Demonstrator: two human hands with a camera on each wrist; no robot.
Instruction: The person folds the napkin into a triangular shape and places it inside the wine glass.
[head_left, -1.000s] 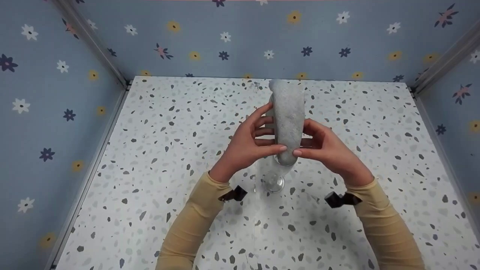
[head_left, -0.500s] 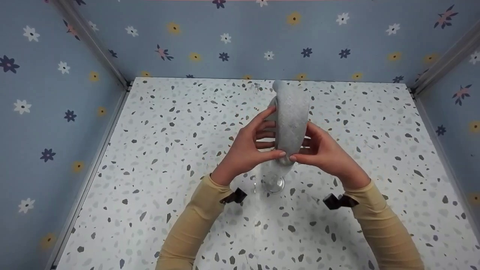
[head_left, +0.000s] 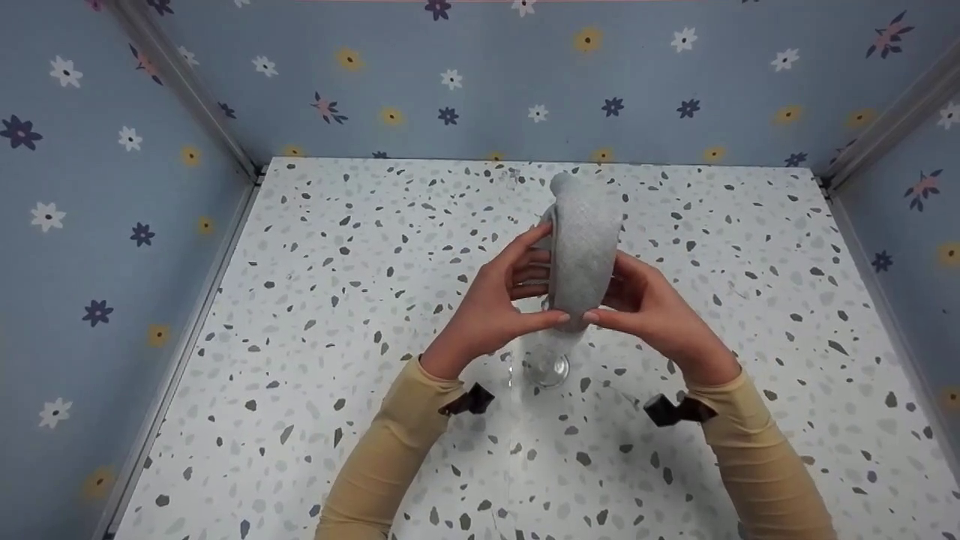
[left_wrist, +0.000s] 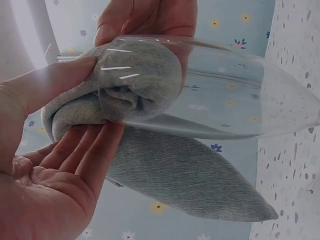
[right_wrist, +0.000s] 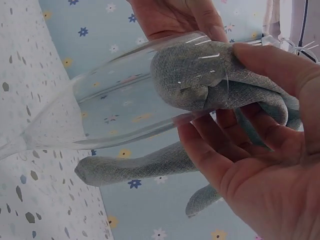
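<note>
A clear, tall stemmed glass (left_wrist: 225, 95) stands upright on the table, its round foot (head_left: 550, 369) showing below the hands. One bunched, wrinkled end of a grey cloth (head_left: 589, 240) fills the glass's mouth; the rest drapes outside, with loose ends hanging beside the bowl in both wrist views. My left hand (head_left: 491, 304) grips the cloth at the rim, thumb on the near side and fingertips under the fold against the glass. From the opposite side my right hand (head_left: 660, 315) pinches the same bunch, its fingers (right_wrist: 200, 145) reaching along the bowl's edge. The lower bowl holds no cloth.
The white speckled table (head_left: 337, 300) is bounded by blue flower-print walls (head_left: 480, 82) at the back and on both sides. A black wrist camera (head_left: 469, 399) sits at the left cuff, another black camera (head_left: 675, 409) at the right.
Both hands have come slightly downward in the head view, thumbs lower on the cloth. The cloth's top has shifted right and lower, and its draped part looks shorter. The glass foot stays put.
</note>
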